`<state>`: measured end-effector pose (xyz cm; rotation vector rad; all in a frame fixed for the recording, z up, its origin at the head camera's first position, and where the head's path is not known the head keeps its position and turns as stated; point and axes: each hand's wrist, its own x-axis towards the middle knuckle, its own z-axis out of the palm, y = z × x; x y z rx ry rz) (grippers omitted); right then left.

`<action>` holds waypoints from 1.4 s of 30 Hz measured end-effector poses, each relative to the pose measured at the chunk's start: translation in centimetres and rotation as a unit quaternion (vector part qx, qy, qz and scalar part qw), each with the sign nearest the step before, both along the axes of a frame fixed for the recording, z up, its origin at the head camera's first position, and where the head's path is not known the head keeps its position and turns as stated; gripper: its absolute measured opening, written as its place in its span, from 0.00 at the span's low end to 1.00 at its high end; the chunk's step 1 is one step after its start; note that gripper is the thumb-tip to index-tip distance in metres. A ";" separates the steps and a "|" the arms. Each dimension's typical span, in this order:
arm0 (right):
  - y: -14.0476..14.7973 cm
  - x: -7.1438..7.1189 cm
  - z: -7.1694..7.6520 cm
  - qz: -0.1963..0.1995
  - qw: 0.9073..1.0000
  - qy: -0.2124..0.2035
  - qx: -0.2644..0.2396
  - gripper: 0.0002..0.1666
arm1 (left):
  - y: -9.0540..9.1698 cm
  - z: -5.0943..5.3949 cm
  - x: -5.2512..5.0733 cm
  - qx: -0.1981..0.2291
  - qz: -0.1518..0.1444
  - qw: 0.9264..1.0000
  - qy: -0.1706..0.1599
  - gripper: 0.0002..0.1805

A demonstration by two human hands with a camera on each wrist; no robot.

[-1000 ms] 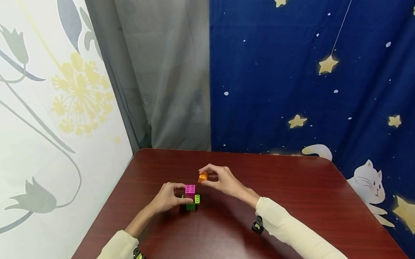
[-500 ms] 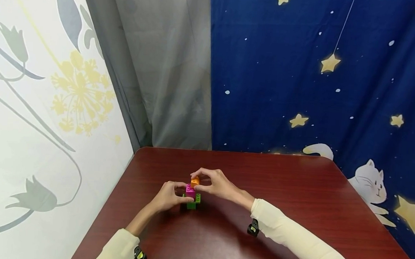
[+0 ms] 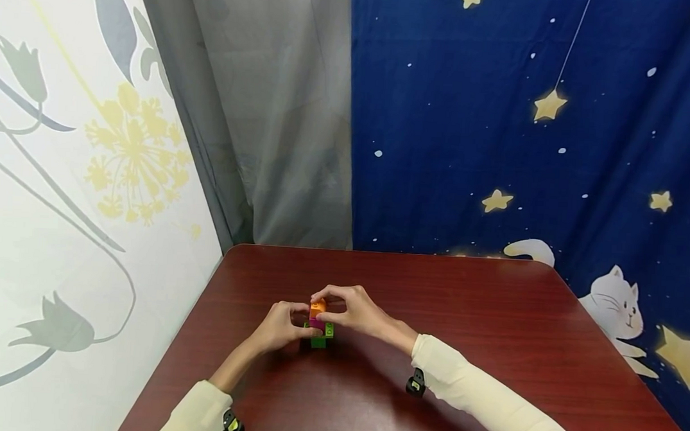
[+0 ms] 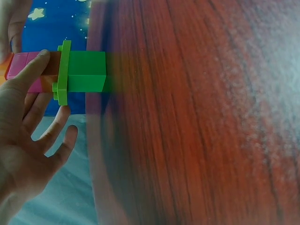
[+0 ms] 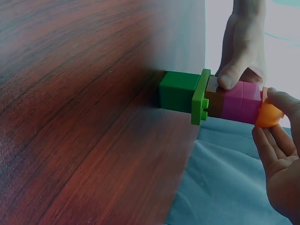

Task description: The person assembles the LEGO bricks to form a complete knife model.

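A stack of toy building bricks stands upright on the table. Its base is a dark green brick (image 4: 87, 71), topped by a thin light green plate (image 4: 64, 72) wider than the rest. Above that come a brown brick (image 5: 214, 105) and pink bricks (image 5: 242, 107). My left hand (image 3: 278, 328) grips the stack's middle from the left, thumb and fingers on opposite sides of the brown and pink part. At the very top, my right hand (image 3: 359, 311) pinches a rounded orange brick (image 5: 269, 115), which sits against the uppermost pink one; a slight tilt shows in the right wrist view.
The dark red wooden table (image 3: 446, 290) spreads around the stack. A patterned white wall (image 3: 61, 229) borders its left side. Behind it hang a grey curtain (image 3: 290, 142) and a blue starry curtain (image 3: 470, 118). Each wrist wears a small black device.
My right hand has moved left and down, bringing the orange brick from beside the stack onto the top pink brick. The left hand keeps its grip on the stack.
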<state>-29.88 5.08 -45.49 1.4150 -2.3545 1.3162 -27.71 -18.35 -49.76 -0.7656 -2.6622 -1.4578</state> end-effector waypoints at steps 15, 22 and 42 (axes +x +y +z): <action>-0.1 0.0 0.1 0.011 1.000 -0.021 -0.008 0.16 | 0.0 0.2 -0.1 -0.009 0.012 1.000 -0.006 0.16; 0.0 -0.3 0.0 0.009 1.000 0.007 0.005 0.16 | 0.0 0.3 0.0 0.000 0.008 1.000 -0.008 0.17; 0.2 -0.4 -1.6 -0.002 0.999 0.044 0.013 0.18 | 0.1 0.0 -0.1 0.005 0.000 1.000 -0.005 0.19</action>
